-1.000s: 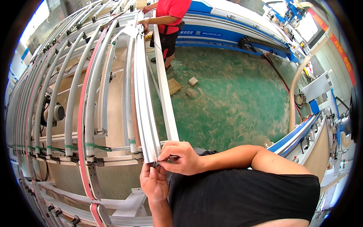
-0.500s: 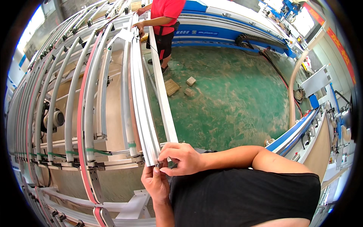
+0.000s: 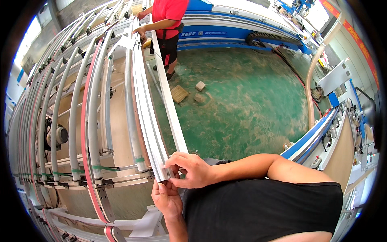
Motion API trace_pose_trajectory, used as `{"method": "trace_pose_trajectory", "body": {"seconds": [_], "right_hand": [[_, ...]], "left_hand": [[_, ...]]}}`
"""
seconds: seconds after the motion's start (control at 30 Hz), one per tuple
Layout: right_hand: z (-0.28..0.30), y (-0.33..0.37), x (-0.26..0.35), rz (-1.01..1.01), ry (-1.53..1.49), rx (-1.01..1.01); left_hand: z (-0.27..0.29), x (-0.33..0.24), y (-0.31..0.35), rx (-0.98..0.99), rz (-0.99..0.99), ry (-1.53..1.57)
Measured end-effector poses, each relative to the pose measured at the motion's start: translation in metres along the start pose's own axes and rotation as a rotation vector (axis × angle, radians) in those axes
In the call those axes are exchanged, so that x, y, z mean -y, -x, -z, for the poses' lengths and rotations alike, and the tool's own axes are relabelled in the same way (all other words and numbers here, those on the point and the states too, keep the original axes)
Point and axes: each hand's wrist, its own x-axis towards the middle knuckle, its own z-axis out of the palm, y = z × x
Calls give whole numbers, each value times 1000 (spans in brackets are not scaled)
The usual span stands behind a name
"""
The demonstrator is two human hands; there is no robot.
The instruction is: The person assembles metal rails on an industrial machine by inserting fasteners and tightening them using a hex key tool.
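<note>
A long silvery aluminium profile (image 3: 147,121) with lengthwise grooves runs from the far top down to both my hands. My left hand (image 3: 168,199) is closed at its near end, from below, with the thumb in front and the other fingers curled beside it. The end face looks dark. My right hand (image 3: 192,171) reaches in from the right, its fingers bent and pinched against the right side of the same end. Whatever small piece may be between those fingertips is hidden.
A rack of grey roller bars (image 3: 72,105) with red belts fills the left. A white beam (image 3: 171,109) runs right of the profile. A co-worker in a red shirt (image 3: 167,12) touches the profile's far end. Wood blocks (image 3: 179,94) lie on the green floor. A blue-white machine (image 3: 242,30) stands behind.
The view has shifted slightly, so the background sits further left. Near my fingers the profile end appears a little lower. My right fingertips have moved slightly left along its side.
</note>
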Motion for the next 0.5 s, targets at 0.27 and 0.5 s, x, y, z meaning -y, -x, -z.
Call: {"method": "trace_pose_trajectory", "body": {"seconds": [0.27,0.5], "right_hand": [[-5,-3,0,-167,-42,42],[-11,-1,-2,-246,-109,41]], "left_hand": [[2,6,-1,-62,-5,-81],[6,4,0,-33,18,-123]]}}
